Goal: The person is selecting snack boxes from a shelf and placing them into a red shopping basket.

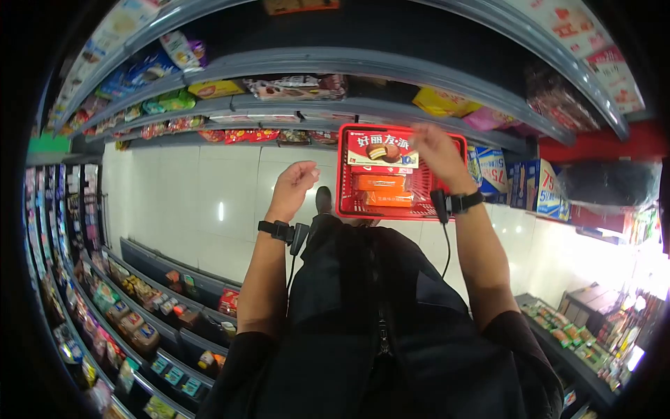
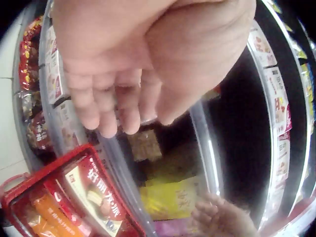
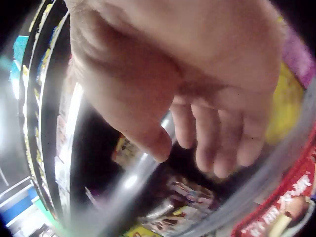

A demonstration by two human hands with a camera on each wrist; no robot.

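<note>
Nearest to my head view is the person's dark jacket, with both forearms raised and a wrist strap on each. The left hand (image 1: 294, 183) hangs in mid-air with fingers loosely relaxed and holds nothing; its wrist view confirms an empty palm with slack fingers (image 2: 106, 111). The right hand (image 1: 434, 148) reaches further, over the right rim of the red basket (image 1: 345, 199), toward the shelf edge behind it. Its wrist view shows fingers (image 3: 217, 143) hanging loose, not closed on any item.

The basket stands on the white floor in front of the person's shoe (image 1: 323, 200). It holds a red pie box (image 1: 382, 150) lying at its far end and orange packets (image 1: 380, 184) stacked nearer. No hand touches the basket as far as I can tell, though the right wrist crosses its rim in the head view.

Beyond it runs the grey shelf (image 1: 391, 112), with a yellow packet (image 1: 443, 103) near the right hand; the left wrist view shows that hand just beside the same yellow packet (image 2: 170, 197).

Risks, in my judgement: the right wrist cable (image 1: 447, 241) dangles close to the basket rim and could snag it; a loose, unformed grasp on the slick packet could let it slip; motion blur in the right wrist view limits my check of contact.
</note>
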